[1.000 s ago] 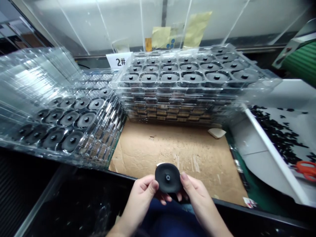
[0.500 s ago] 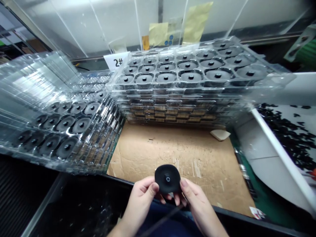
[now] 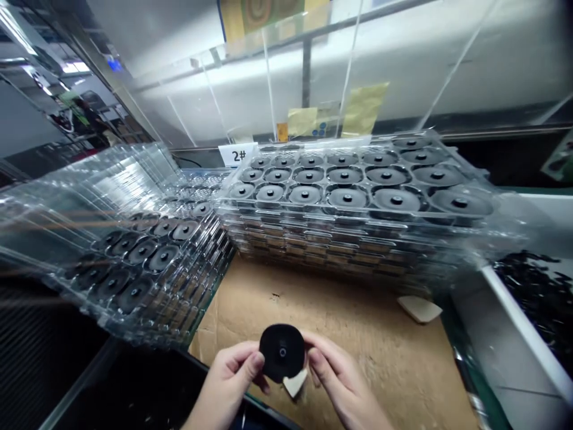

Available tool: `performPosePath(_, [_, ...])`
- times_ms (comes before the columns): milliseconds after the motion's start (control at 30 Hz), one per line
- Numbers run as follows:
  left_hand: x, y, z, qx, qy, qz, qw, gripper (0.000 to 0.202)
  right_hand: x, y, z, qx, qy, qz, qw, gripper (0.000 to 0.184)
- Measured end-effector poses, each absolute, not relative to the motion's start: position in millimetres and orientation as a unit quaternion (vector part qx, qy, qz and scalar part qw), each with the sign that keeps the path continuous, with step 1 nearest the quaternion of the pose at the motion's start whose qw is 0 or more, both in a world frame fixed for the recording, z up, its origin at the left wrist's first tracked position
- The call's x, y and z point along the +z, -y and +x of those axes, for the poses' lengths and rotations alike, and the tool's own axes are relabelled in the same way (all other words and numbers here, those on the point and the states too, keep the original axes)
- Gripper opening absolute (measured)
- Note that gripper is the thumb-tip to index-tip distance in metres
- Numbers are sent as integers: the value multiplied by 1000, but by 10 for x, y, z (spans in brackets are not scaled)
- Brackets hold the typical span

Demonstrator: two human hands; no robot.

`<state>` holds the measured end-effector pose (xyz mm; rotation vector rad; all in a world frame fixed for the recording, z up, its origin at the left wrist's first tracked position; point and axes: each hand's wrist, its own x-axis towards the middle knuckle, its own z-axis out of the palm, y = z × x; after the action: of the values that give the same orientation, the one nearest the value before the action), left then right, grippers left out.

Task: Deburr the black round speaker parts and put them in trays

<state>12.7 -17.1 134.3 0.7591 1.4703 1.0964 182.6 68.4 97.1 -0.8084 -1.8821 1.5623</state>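
Note:
A round black plastic disc [image 3: 274,364] with a small raised ring at its centre is held up in front of me, its face tilted towards me. My left hand [image 3: 237,373] pinches its left edge between thumb and fingers. At its right edge is my right hand [image 3: 333,373], fingers bent, the index finger reaching behind the rim. A cream wedge-shaped piece [image 3: 295,383] shows just under the disc by my right fingers; whether they grip it is hard to make out. Brown cardboard [image 3: 340,322] lies below.
Stacked clear trays [image 3: 313,230] of similar discs stand at the back. More clear trays [image 3: 179,298] of discs rise on the left. Another cream wedge [image 3: 419,309] lies on the cardboard's right side. A white bin [image 3: 514,322] with small black parts stands at right.
My view has tipped upward, so the trays appear lower. The disc has shifted left in view with both hands, and the cream wedge beneath it shows more.

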Motion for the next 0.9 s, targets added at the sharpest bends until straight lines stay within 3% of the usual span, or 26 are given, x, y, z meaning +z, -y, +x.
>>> performPosePath(100, [1233, 138, 326, 487, -561, 271, 611, 40, 888, -645, 1875, 563, 716, -307, 276, 47])
performPosePath(267, [1169, 80, 410, 431, -433, 131, 781, 64, 942, -648, 1993, 514, 752, -298, 284, 52])
performPosePath(433, [1161, 89, 278, 358, -344, 129, 858, 61, 1008, -585, 1967, 490, 782, -276, 267, 55])
performPosePath(633, [1094, 359, 153, 470, -269, -26, 840, 57, 494, -307, 1935, 377, 771, -430, 281, 33])
performPosePath(900, [1073, 633, 48, 610, -205, -136, 754, 41, -52, -46, 1687, 280, 798, -470, 251, 46])
